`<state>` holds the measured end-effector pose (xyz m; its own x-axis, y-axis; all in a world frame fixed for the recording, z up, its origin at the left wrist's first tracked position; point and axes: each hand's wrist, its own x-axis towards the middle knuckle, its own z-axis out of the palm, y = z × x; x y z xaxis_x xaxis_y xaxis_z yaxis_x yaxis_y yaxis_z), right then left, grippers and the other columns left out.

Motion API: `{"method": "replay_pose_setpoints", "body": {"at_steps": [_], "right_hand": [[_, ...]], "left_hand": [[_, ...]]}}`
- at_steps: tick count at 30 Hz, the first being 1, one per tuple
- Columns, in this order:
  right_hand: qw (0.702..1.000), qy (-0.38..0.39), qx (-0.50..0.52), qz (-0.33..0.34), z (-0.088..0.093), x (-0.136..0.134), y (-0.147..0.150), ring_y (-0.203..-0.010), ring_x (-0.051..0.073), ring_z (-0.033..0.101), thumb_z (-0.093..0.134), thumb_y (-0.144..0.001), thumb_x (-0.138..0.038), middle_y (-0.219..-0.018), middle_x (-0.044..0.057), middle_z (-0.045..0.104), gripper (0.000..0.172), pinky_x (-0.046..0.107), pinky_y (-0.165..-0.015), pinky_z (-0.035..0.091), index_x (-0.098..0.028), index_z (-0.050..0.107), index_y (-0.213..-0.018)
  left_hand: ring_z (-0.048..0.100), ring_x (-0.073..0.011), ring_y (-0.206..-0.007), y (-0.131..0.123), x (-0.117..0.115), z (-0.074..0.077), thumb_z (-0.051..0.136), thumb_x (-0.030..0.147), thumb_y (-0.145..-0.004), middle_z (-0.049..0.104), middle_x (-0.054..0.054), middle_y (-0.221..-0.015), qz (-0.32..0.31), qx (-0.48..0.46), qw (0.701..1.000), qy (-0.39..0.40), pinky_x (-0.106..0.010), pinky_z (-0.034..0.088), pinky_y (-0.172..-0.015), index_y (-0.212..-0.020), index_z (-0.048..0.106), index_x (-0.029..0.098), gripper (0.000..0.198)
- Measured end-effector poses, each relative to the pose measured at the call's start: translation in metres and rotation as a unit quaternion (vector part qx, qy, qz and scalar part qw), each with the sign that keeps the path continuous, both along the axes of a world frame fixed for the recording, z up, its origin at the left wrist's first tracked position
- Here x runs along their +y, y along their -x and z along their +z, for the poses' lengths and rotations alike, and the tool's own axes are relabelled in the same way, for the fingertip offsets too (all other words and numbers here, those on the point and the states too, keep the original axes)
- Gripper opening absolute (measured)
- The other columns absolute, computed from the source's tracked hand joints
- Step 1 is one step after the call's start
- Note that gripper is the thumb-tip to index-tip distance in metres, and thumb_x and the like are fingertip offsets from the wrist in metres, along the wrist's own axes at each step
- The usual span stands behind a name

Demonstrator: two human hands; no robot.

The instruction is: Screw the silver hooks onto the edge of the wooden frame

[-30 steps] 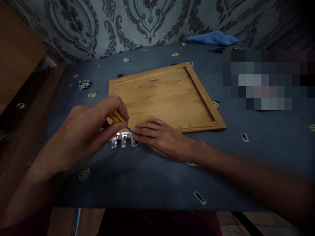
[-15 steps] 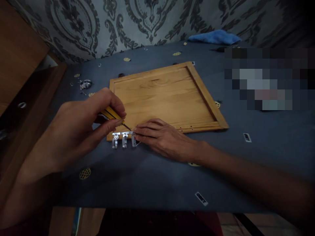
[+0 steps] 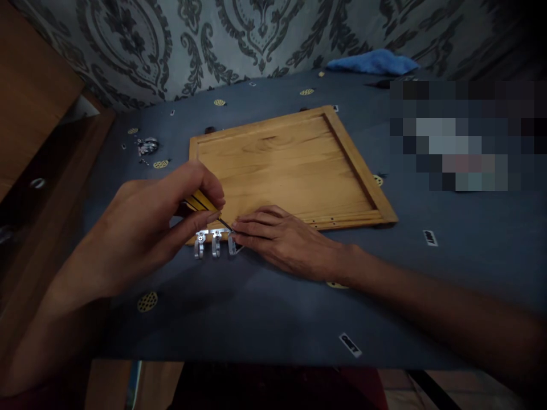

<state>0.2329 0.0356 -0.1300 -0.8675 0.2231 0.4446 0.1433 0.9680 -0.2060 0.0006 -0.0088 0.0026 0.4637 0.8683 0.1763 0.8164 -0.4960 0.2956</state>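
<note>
A wooden framed panel (image 3: 282, 165) lies flat on the dark blue cloth. Along its near left edge sits a silver metal hook rack (image 3: 213, 240) with three hooks hanging over the edge. My left hand (image 3: 158, 225) is closed on a yellow-and-black screwdriver (image 3: 200, 203), its thin tip angled down to the right end of the rack. My right hand (image 3: 280, 239) rests palm down beside the rack, fingers together, with the fingertips pressing on its right end.
A small heap of silver hardware (image 3: 147, 146) lies at the back left. A blue cloth (image 3: 374, 62) sits at the far edge by the patterned wall. Wooden furniture (image 3: 34, 108) stands on the left. Small labels and yellow dots are scattered over the cloth.
My left hand has shifted slightly left and back again around the screwdriver handle. The tip stays at the rack, and my right hand has not moved.
</note>
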Motion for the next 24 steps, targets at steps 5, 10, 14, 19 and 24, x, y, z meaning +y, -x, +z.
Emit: {"method": "replay_pose_setpoints", "body": {"at_steps": [5,10,14,19,24], "right_hand": [[1.0,0.009,-0.01,-0.004,-0.0003,0.0004,0.0003,-0.128,0.025,0.059,0.049,-0.102,-0.016,-0.133,0.011,0.069,0.033,0.046,-0.106,0.047,-0.015,0.065,-0.13],[1.0,0.017,-0.016,-0.006,0.001,0.0003,0.0005,-0.13,0.024,0.059,0.049,-0.101,-0.015,-0.134,0.01,0.069,0.035,0.049,-0.106,0.046,-0.018,0.064,-0.132],[1.0,0.006,-0.007,-0.001,0.0008,0.0002,0.0003,-0.128,0.025,0.059,0.048,-0.103,-0.016,-0.134,0.012,0.069,0.032,0.046,-0.106,0.047,-0.013,0.065,-0.13],[1.0,0.001,-0.002,-0.001,-0.0004,0.0004,0.0007,-0.127,0.025,0.06,0.047,-0.103,-0.016,-0.133,0.011,0.069,0.032,0.045,-0.105,0.047,-0.012,0.065,-0.13],[1.0,0.002,-0.008,-0.006,0.0004,0.0,0.001,-0.127,0.025,0.06,0.047,-0.103,-0.017,-0.133,0.011,0.069,0.032,0.045,-0.105,0.047,-0.014,0.065,-0.129]], "left_hand": [[0.073,-0.0131,-0.075,-0.0006,-0.0001,0.0013,0.055,0.035,-0.098,0.077,0.004,-0.096,-0.009,-0.006,1.0,0.015,-0.023,0.048,-0.054,-0.106,0.061,0.026,0.014],[0.073,-0.0137,-0.074,0.0007,-0.0005,0.0021,0.055,0.036,-0.097,0.077,0.005,-0.094,-0.015,-0.006,1.0,0.017,-0.023,0.048,-0.054,-0.107,0.061,0.028,0.014],[0.073,-0.0117,-0.076,-0.0005,-0.002,0.0031,0.055,0.034,-0.099,0.076,0.004,-0.095,-0.016,0.005,1.0,0.016,-0.021,0.047,-0.055,-0.108,0.06,0.025,0.014],[0.071,-0.0109,-0.074,-0.0028,-0.0023,0.0032,0.054,0.031,-0.1,0.075,0.003,-0.094,-0.012,0.033,0.999,0.007,-0.02,0.043,-0.053,-0.11,0.059,0.023,0.013],[0.067,-0.0099,-0.064,-0.0028,-0.0034,0.0019,0.055,0.03,-0.1,0.072,0.004,-0.083,-0.013,0.042,0.999,-0.009,-0.02,0.041,-0.051,-0.109,0.058,0.023,0.012]]}}
